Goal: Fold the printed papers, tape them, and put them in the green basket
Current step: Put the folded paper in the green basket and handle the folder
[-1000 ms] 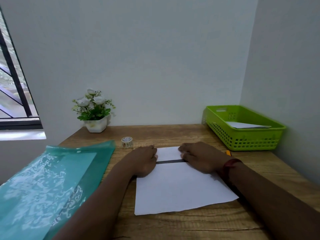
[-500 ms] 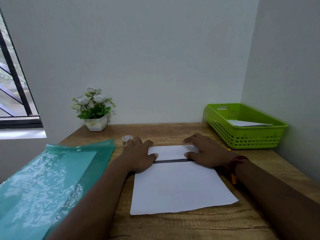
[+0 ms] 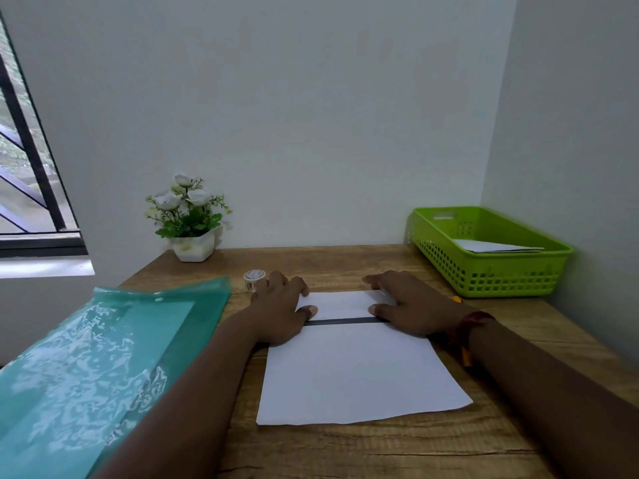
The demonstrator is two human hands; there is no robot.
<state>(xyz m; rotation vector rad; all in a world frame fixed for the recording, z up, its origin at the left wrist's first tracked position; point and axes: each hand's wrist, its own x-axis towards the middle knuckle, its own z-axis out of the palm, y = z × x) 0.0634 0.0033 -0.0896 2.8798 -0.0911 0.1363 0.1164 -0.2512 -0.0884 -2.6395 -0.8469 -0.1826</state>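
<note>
Translucent teal plastic folder lies at 9 o'c on wooden desk; off-task. White-potted flower sprig at 11 o'c by wall. Small printed tape roll sits just beside L hand; contact unclear. L hand flat, fingers extended, pressing L end of far flap of white printed paper sheet. Sheet lies betw. both hands: long axis 12–6, crease 9–3 at far edge, dark printed strip at flap edge. R hand likewise flat, grasping nothing, pressing R end. Green perforated plastic basket at 2 o'c, nearer R hand, holds one folded paper. Judgement: first fold being creased; tape falls to L hand, basket to R.
</note>
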